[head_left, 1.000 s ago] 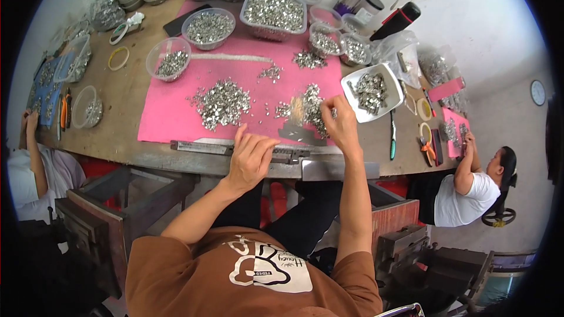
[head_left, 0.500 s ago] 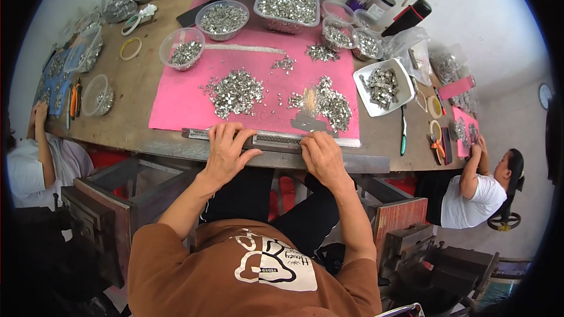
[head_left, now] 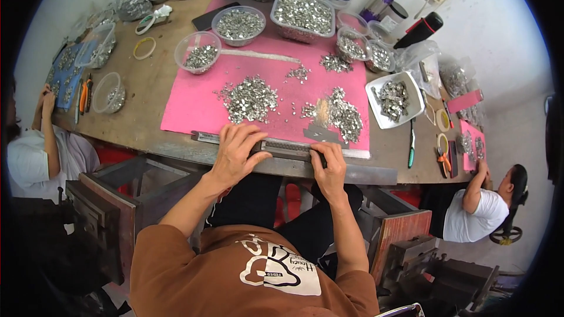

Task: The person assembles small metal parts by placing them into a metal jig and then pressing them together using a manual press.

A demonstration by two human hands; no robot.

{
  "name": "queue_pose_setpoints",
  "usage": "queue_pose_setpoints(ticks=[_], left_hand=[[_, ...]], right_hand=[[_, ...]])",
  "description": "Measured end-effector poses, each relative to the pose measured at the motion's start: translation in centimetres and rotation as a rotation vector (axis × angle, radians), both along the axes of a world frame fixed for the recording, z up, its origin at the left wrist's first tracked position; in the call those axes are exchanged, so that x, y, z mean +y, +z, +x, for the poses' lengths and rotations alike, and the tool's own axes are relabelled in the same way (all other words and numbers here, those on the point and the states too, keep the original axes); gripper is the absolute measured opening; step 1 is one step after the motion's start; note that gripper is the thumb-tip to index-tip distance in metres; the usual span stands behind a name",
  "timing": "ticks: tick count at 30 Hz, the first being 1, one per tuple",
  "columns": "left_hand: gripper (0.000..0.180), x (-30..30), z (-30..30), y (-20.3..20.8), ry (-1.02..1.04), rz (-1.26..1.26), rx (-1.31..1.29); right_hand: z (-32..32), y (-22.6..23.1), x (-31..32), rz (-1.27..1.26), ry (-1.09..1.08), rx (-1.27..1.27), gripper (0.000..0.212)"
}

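A long, narrow metal fixture lies along the table's front edge, a row of small pieces or slots showing between my hands. My left hand grips its left part, fingers over the far side and thumb along the near side. My right hand pinches the right end between thumb and bent fingers; the fingertips partly hide what they touch. Beyond the fixture, a pink mat carries a heap of small silvery metal pieces and a second heap. A flat grey plate lies beside the right heap.
Clear tubs of metal pieces stand at the back. A white square dish, a green-handled tool and orange-handled pliers are at right. Tape rolls lie at left. Co-workers sit on the left and right.
The whole view has shifted, so the table appears farther right and lower. My right hand's fingers have changed position slightly at the fixture's right end; my left hand keeps its grip.
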State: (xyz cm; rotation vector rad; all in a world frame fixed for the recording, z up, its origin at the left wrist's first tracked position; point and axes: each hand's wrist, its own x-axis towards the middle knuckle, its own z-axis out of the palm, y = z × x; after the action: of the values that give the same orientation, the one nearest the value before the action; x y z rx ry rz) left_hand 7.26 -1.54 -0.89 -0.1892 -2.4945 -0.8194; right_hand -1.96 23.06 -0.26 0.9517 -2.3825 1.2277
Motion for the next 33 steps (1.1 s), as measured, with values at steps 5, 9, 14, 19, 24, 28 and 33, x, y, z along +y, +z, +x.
queue_pose_setpoints(ticks=[5,9,14,19,24,28,33], left_hand=[[0.048,-0.6,-1.5,1.1,-0.080,-0.170,-0.123],[0.051,-2.5,-1.7,1.2,-0.075,-0.265,-0.195],[0.051,-4.3,-1.1,1.6,0.056,-0.306,-0.204],[0.056,-3.4,-2.0,1.9,0.056,-0.307,-0.176],[0.070,-2.0,-4.4,1.3,-0.001,-0.323,-0.264],[0.076,-0.7,-3.4,1.7,-0.142,-0.290,-0.327],[0.058,-1.5,-1.7,1.6,-0.277,-0.052,-0.316]], right_hand=[[-0.3,0.3,0.1,0.055,0.023,0.072,0.018],[-1.6,1.5,-0.5,0.079,0.028,0.087,0.016],[-3.7,1.2,-3.9,0.111,0.102,0.156,0.015],[-4.6,0.6,-8.8,0.216,0.125,0.167,0.013],[-5.1,-0.4,-10.3,0.277,0.010,0.144,0.008],[-5.1,0.1,-9.3,0.294,0.050,0.150,0.008],[-3.6,0.9,-7.2,0.157,0.123,-0.044,0.007]])
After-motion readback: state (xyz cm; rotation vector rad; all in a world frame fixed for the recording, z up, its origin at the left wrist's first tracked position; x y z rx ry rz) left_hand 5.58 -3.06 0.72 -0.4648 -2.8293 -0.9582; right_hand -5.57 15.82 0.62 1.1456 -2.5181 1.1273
